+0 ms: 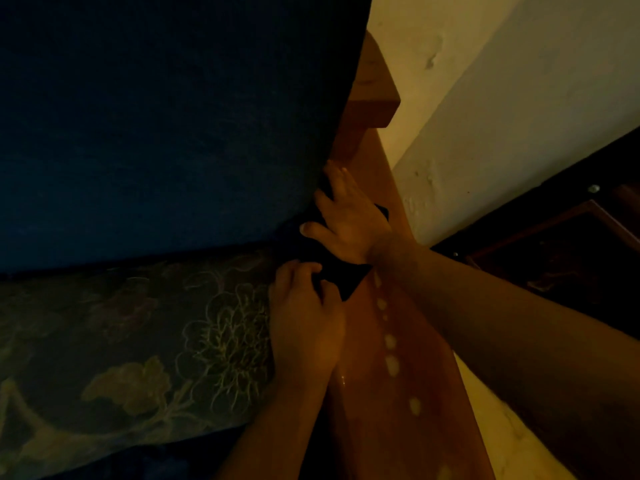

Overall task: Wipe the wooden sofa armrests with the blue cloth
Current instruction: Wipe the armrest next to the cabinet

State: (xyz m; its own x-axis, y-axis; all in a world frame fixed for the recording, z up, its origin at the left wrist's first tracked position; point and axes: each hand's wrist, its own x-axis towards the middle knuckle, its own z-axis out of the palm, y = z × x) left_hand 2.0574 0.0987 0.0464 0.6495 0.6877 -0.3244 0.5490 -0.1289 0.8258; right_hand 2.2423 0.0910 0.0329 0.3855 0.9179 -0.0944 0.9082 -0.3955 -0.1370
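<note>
The scene is dim. A wooden sofa armrest (398, 375) runs from the bottom up to the back post (372, 98). A dark blue cloth (346, 275) lies bunched on the armrest where it meets the blue back cushion. My right hand (349, 216) lies flat on the cloth with straight fingers, pressing it against the wood beside the cushion. My left hand (304, 317) sits just below and grips the cloth's near edge with curled fingers. Most of the cloth is hidden under both hands.
The blue back cushion (173, 116) fills the upper left. A floral seat cushion (138, 341) lies at lower left. A pale wall (502, 98) runs close along the armrest's right side, and dark wooden furniture (571, 244) stands at right. Light spots dot the armrest.
</note>
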